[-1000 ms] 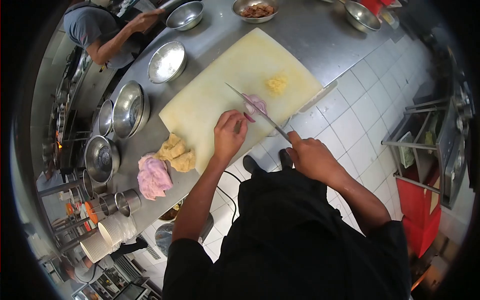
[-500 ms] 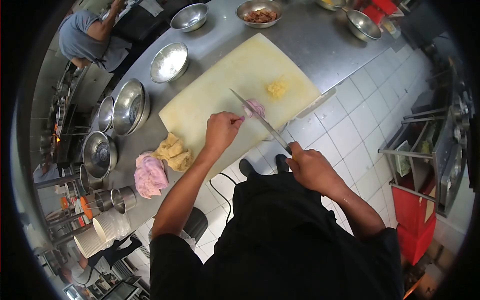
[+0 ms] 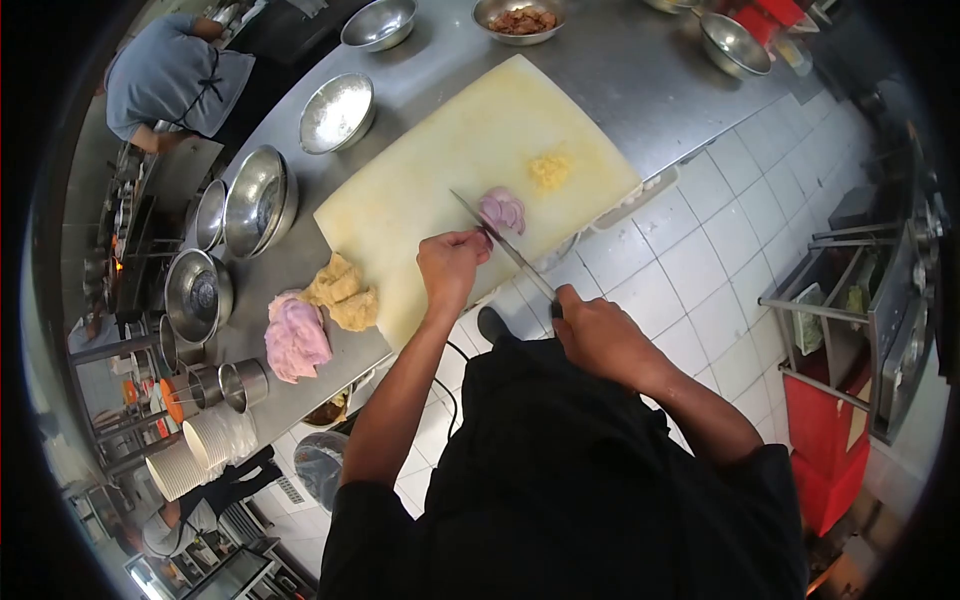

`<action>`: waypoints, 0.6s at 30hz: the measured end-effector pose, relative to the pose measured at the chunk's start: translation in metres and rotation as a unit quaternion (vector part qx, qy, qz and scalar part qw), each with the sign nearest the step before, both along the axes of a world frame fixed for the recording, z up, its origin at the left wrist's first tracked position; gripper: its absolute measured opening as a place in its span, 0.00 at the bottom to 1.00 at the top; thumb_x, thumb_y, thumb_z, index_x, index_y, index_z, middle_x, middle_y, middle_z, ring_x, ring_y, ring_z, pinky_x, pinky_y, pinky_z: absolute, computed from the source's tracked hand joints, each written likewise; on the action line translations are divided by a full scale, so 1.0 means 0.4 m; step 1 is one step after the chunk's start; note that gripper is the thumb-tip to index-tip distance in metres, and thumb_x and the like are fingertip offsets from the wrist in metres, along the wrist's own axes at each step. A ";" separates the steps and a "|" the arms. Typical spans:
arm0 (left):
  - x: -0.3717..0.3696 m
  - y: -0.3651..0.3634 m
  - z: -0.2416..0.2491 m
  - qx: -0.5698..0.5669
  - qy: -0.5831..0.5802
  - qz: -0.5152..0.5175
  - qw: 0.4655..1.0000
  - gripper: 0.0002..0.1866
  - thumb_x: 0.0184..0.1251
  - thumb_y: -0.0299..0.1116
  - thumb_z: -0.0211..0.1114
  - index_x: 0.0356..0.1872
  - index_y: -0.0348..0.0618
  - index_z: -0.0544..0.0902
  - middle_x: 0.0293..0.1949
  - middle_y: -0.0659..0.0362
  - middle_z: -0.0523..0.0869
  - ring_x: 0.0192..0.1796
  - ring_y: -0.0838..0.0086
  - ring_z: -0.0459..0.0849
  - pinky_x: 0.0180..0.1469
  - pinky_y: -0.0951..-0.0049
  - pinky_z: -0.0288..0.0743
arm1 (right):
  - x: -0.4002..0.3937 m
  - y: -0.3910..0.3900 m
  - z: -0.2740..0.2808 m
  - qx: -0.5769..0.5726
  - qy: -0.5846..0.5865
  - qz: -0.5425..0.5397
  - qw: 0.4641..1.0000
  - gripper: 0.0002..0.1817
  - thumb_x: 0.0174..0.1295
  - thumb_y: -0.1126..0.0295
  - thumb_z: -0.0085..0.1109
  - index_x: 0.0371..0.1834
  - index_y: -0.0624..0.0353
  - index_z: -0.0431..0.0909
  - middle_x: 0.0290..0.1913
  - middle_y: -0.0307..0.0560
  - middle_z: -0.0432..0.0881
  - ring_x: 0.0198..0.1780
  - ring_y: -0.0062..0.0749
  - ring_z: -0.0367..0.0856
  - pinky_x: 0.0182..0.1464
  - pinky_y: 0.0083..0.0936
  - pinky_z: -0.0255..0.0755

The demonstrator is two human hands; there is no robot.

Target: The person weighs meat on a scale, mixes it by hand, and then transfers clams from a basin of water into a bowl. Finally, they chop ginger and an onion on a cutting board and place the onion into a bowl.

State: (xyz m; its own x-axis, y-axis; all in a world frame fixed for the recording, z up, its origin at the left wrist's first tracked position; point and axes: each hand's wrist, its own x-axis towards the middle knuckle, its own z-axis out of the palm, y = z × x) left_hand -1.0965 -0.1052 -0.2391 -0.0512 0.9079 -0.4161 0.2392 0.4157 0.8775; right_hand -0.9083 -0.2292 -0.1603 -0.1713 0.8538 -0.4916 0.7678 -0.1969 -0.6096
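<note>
A pale cutting board (image 3: 400, 190) lies on the metal table. My right hand (image 3: 603, 338) is wrapped round the handle of a long knife (image 3: 520, 261), whose blade reaches over the board, tip up and left. Beside the blade my left hand (image 3: 451, 262) pinches a small purple onion piece (image 3: 485, 240); its fingertips are close to the blade. Sliced purple onion (image 3: 503, 210) sits just beyond the knife. Farther back on the board is a small heap of finely cut yellow food (image 3: 548, 171).
A yellow cloth (image 3: 345, 293) and a pink cloth (image 3: 297, 338) lie at the board's left corner. Metal bowls (image 3: 338, 113) line the table's left and back, one holding brown food (image 3: 522, 20). A co-worker (image 3: 175, 80) stands at upper left; another person is at lower left.
My left hand and the knife have come together at the onion piece, the blade shifting slightly left. More onion slices show beyond it. The co-worker at upper left has shifted posture.
</note>
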 end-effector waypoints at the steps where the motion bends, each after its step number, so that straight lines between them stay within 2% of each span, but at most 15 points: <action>1: 0.000 0.002 -0.004 -0.003 -0.014 0.006 1.000 0.09 0.63 0.22 0.67 0.36 0.20 0.85 0.33 0.49 0.88 0.33 0.71 0.87 0.39 0.74 0.86 | 0.001 0.001 0.002 0.003 -0.004 0.002 1.000 0.15 0.70 0.66 0.52 0.49 0.69 0.68 0.34 0.71 0.83 0.41 0.68 0.82 0.47 0.55 0.74; 10: -0.004 -0.002 -0.022 -0.013 -0.091 0.041 0.995 0.08 0.64 0.20 0.67 0.38 0.20 0.83 0.35 0.48 0.87 0.34 0.69 0.87 0.40 0.73 0.87 | 0.003 0.030 0.079 -0.042 -0.006 0.009 0.999 0.15 0.70 0.66 0.52 0.47 0.70 0.68 0.33 0.70 0.82 0.42 0.68 0.81 0.47 0.54 0.74; 18: -0.015 -0.002 -0.038 -0.017 -0.131 0.036 0.991 0.09 0.64 0.20 0.68 0.40 0.21 0.83 0.35 0.48 0.87 0.34 0.69 0.88 0.41 0.73 0.87 | -0.032 0.024 0.053 -0.028 0.006 -0.010 1.000 0.14 0.69 0.67 0.52 0.46 0.70 0.67 0.32 0.72 0.82 0.41 0.69 0.81 0.47 0.55 0.73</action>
